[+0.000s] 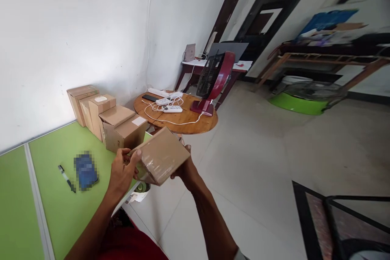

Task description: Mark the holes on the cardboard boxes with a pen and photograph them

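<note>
A brown cardboard box with shiny clear tape along one edge is held up in front of me, tilted, beyond the table's right edge. My left hand grips its left side, thumb on the taped edge. From below and behind, my right hand supports the right side; part of its fingers is hidden by the box. Close by on the green table stands a row of cardboard boxes against the wall, two of them with white labels. Left of my left hand lie a pen and a blurred blue item.
A round wooden table holds a red fan, cables and white power strips. Behind it is a small desk. A green-rimmed round object sits on the floor under a wooden table at right. A black metal frame stands lower right.
</note>
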Demonstrator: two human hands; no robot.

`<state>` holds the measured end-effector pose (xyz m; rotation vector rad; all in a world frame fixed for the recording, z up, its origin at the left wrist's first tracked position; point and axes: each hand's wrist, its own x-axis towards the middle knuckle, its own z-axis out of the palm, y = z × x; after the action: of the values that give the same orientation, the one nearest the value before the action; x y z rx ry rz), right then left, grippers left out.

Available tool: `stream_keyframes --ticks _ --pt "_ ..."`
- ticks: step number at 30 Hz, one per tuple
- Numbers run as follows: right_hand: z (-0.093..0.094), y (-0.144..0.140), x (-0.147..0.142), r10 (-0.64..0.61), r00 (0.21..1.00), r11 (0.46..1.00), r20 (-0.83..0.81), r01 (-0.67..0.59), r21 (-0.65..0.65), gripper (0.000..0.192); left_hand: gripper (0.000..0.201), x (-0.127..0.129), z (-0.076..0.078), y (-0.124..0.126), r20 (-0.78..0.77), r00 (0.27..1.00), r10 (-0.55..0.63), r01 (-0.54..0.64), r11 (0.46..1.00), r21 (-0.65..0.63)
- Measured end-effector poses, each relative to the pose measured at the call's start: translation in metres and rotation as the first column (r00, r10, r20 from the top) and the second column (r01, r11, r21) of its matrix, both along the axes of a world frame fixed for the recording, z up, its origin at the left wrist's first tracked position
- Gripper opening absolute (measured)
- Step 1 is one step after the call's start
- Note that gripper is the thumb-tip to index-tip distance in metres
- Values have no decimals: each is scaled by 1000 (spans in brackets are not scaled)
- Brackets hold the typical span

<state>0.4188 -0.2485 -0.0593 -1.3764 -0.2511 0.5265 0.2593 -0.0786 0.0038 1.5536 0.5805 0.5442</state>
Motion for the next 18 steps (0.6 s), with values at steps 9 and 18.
stream_keyframes --ticks 9,18 --pt "-1 46 -12 -146 982 989 116 146 12 85 80 18 -20 17 25 998 65 -65 998 -9" --pt "-12 18 -12 -235 944 946 232 277 -168 85 63 -30 -58 29 36 992 121 -120 993 -11"
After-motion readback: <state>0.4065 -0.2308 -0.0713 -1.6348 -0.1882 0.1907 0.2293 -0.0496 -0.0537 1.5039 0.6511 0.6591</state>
